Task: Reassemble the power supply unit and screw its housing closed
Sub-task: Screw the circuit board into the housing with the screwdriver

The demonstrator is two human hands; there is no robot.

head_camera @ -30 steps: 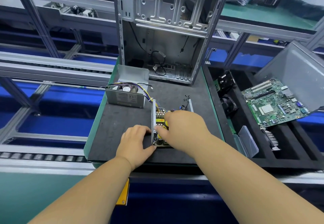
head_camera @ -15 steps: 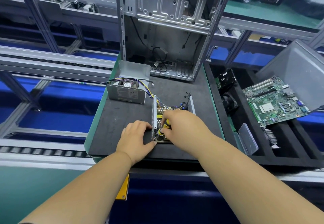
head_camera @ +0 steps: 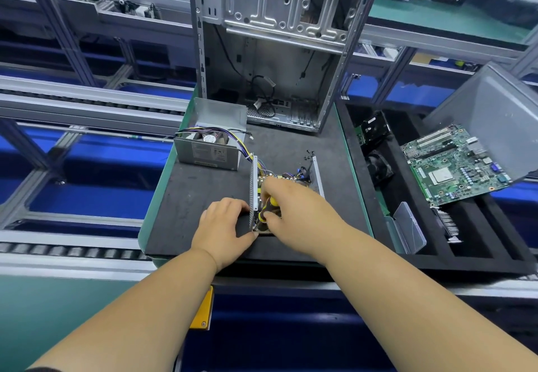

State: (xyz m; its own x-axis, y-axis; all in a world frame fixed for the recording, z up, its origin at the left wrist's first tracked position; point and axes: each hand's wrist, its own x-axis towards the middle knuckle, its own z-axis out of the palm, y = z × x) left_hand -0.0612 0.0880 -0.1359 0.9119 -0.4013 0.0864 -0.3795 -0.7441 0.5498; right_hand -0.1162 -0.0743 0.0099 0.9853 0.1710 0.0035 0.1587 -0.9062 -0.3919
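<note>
Two bare hands are busy at the near edge of the black-matted counter, and behind them the empty computer case stands upright with its side open. To the right, a black foam tray carries a green motherboard leaning against a grey panel. Back on the mat, the grey housing cover with its fan sits at the far left, joined by coloured wires to the open power supply base. Left hand, fingers curled, grips the base's perforated near-left wall. Right hand is closed round a yellow-and-black screwdriver angled down inside the base. A few small black screws lie loose just beyond the base's far corner.
</note>
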